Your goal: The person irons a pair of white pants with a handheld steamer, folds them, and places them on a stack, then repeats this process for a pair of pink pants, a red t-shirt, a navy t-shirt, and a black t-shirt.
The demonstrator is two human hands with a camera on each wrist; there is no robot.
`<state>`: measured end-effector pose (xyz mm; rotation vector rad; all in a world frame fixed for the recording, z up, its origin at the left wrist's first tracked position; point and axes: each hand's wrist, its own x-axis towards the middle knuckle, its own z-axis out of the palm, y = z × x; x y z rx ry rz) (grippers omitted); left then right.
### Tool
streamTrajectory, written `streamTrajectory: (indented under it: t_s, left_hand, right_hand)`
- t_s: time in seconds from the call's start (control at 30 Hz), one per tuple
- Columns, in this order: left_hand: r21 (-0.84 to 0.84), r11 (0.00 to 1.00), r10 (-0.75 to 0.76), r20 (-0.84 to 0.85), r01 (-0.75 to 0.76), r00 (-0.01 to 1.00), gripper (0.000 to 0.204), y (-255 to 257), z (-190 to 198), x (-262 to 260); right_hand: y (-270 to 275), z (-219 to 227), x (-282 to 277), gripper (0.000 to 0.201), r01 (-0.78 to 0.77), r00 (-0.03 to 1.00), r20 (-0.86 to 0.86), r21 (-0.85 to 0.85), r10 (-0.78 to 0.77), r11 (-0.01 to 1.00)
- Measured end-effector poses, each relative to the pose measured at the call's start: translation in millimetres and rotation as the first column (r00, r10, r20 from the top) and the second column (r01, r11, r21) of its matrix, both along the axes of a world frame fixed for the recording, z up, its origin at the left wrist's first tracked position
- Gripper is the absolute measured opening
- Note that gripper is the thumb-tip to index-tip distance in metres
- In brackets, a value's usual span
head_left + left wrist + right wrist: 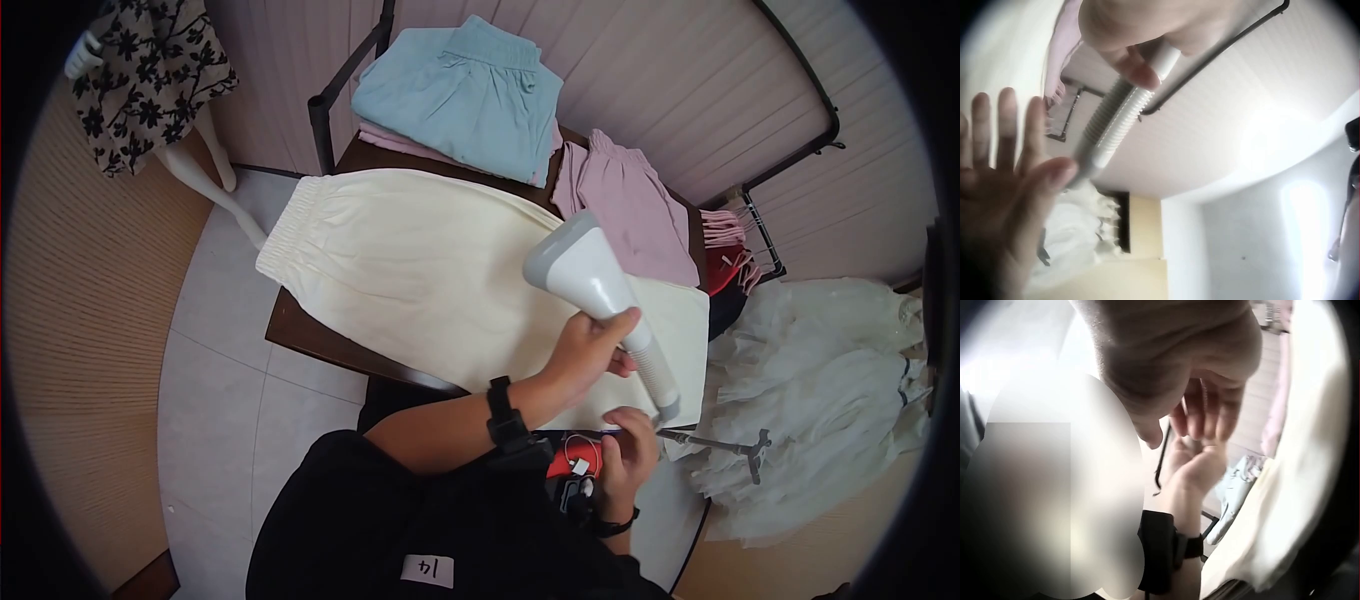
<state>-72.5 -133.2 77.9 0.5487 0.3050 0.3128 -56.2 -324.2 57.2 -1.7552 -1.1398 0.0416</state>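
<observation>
My left hand grips the white handle of a handheld garment steamer, its grey head tilted up over the cream elastic-waist garment. In the left wrist view, fingers and thumb wrap the steamer's handle just above its ribbed grey section. Below the handle's lower end is my right hand, which holds nothing; its fingers look straight and spread in the left wrist view. The right wrist view has the right hand in front, with the left hand beyond it. The steamer is mostly hidden there.
The cream garment lies across a dark table. Folded light-blue trousers and a pink garment lie at its back. A patterned skirt on a mannequin stands left, white dresses hang right, near a metal stand arm.
</observation>
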Motion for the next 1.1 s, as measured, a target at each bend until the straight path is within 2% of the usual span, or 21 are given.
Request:
streamTrajectory:
  t_s: [0.03,0.07,0.13,0.17,0.2,0.27,0.33,0.4,0.43,0.5,0.53,0.57,0.63,0.67,0.73,0.8,0.83,0.9,0.93,1.0,1.1]
  left_hand:
    - [-0.043,0.999,-0.005,0.018,0.006,1.000,0.042,-2.4,9.2,3.6]
    - [-0.045,0.999,-0.005,0.015,0.005,1.000,0.042,-5.7,17.3,6.2]
    - [-0.077,0.996,-0.035,0.122,0.045,0.992,0.036,-10.5,30.9,11.9]
    - [-0.073,0.996,-0.033,0.151,0.044,0.988,0.036,-14.5,33.9,13.9]
    - [-0.071,0.996,-0.034,0.146,0.045,0.989,0.036,-18.3,33.6,13.9]
    - [-0.113,0.990,-0.063,0.216,0.089,0.974,0.037,-25.8,32.6,11.9]
    - [-0.090,0.990,-0.085,0.202,0.105,0.976,0.039,-27.9,23.7,3.6]
    - [-0.259,0.946,-0.142,0.211,0.195,0.967,0.041,-22.7,13.9,-6.4]
    - [-0.239,0.921,-0.268,0.188,0.308,0.945,0.046,-9.5,1.6,-12.8]
    - [0.023,0.901,-0.432,-0.030,0.433,0.901,0.042,26.4,-7.3,-45.5]
    - [0.285,0.878,-0.378,-0.080,0.384,0.922,0.039,42.8,-17.2,-63.4]
    - [0.529,0.784,-0.314,-0.115,0.326,0.942,0.036,57.9,-31.2,-82.8]
    - [0.723,0.691,0.078,-0.078,0.002,0.994,0.019,90.5,-45.1,-129.9]
    - [0.917,0.400,0.376,-0.147,-0.017,0.915,0.014,111.0,-27.2,-156.9]
    - [0.940,0.276,0.806,-0.112,-0.202,0.582,0.019,142.7,-41.3,-192.5]
    - [0.907,0.106,0.954,0.022,-0.406,0.298,0.022,180.9,-74.8,-215.5]
    - [0.905,0.103,0.957,0.023,-0.412,0.289,0.022,192.7,-87.8,-219.1]
    - [0.997,-0.013,0.976,0.030,-0.080,0.215,0.026,205.2,-103.9,-225.0]
    - [0.996,-0.017,0.978,0.035,-0.086,0.206,0.026,200.9,-98.1,-222.9]
    - [0.964,-0.092,0.972,0.032,0.250,0.234,0.031,182.5,-85.7,-209.1]
    - [0.961,-0.111,0.972,0.052,0.254,0.229,0.030,178.5,-82.7,-206.7]
  right_hand:
    - [-6.1,-14.6,2.7,0.052,-0.043,0.876,-0.473,0.108,0.089,0.993]
    - [-6.4,-15.5,5.0,0.052,-0.043,0.875,-0.476,0.106,0.088,0.993]
    - [-5.4,-15.4,15.3,0.069,0.458,0.440,-0.894,0.303,0.083,0.836]
    - [-8.5,-15.9,25.7,0.076,0.282,0.552,-0.747,0.586,0.371,0.760]
    - [-12.1,-12.5,35.4,0.076,0.286,0.549,-0.748,0.586,0.372,0.758]
    - [0.9,11.7,52.8,0.071,0.119,0.646,-0.512,0.800,0.566,0.588]
    - [1.9,10.2,72.7,0.065,0.086,0.672,-0.468,0.819,0.574,0.567]
    - [3.2,9.6,86.3,0.060,0.046,0.691,-0.425,0.833,0.585,0.551]
    - [6.7,11.5,92.3,0.050,0.003,0.646,-0.466,0.794,0.605,0.608]
    - [21.4,21.8,89.4,0.030,-0.009,0.581,-0.570,0.710,0.581,0.704]
    - [29.3,26.0,89.2,0.030,-0.009,0.575,-0.575,0.707,0.582,0.707]
    - [36.2,28.5,89.3,0.030,-0.034,0.571,-0.605,0.658,0.555,0.752]
    - [51.6,29.5,86.0,0.030,-0.036,0.572,-0.663,0.567,0.482,0.823]
    - [59.6,28.7,83.2,0.030,-0.035,0.567,-0.669,0.564,0.481,0.825]
    - [77.5,28.4,78.2,0.029,0.055,0.543,-0.728,0.528,0.419,0.847]
    - [100.4,27.0,64.4,0.028,0.042,0.531,-0.730,0.529,0.430,0.848]
    - [114.5,26.0,55.2,0.027,0.042,0.522,-0.733,0.534,0.437,0.845]
    - [142.3,23.3,34.6,0.026,0.031,0.512,-0.732,0.539,0.449,0.842]
    - [157.2,21.3,24.1,0.026,0.006,0.514,-0.716,0.555,0.473,0.832]
    - [183.5,18.4,4.8,0.026,-0.018,0.518,-0.698,0.570,0.495,0.821]
    - [210.9,15.5,-14.6,0.026,0.011,0.509,-0.711,0.568,0.485,0.823]
